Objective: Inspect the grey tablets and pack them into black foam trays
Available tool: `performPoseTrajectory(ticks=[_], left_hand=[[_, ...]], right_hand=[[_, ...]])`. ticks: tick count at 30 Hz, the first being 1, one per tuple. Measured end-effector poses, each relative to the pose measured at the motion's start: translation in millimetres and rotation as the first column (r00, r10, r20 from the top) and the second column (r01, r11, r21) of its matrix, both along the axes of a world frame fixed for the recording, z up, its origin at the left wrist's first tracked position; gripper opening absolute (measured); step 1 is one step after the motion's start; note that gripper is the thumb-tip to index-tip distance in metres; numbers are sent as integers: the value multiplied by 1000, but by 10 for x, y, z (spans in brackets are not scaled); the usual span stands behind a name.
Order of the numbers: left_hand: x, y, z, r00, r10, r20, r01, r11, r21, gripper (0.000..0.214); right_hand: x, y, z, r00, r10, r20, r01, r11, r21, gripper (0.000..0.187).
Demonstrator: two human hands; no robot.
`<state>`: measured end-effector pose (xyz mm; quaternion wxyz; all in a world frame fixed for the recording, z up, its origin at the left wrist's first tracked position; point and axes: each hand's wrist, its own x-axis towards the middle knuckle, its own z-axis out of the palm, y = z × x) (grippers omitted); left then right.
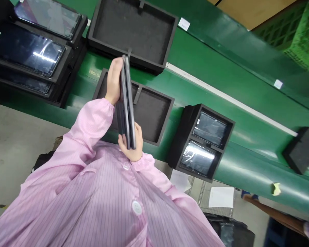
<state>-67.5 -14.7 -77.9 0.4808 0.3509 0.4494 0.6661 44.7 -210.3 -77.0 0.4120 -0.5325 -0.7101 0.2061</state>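
Two flat black tablets (128, 106) stand on edge against each other, seen from their thin sides. My left hand (113, 82) is closed round their far end, with its fingers over the left face. The near end rests in my right hand (134, 144), thumb on one side and fingers on the other. Beneath the tablets lies a black foam tray (153, 109) with a divider and bare recesses; the tablets and my hands hide part of it. Whether anything lies in its hidden part I cannot tell.
Another black foam tray (134, 27) sits behind on the green bench (208, 61). Stacked trays at the left hold tablets (28, 48). A tray stack (201, 140) on the right bears two screens. Further right are a dark foam block (301, 151) and another person's arm (275, 212).
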Motion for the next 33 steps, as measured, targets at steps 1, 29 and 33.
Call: performPoseTrajectory(ticks=[1,29,33], left_hand=[[-6,34,69,999,-16,-32,18,999,47,35],[34,74,-252,989,-97,-110,89,994,-70,46],[40,63,-245,993,-86,-84,81,994,-69,42]], right_hand=[[4,44,-96,1000,24,17,-24,1000,-3,56],[200,85,-375,916,161,-367,-315,856,-410,72],[199,74,-397,911,87,-403,-258,883,-393,60]])
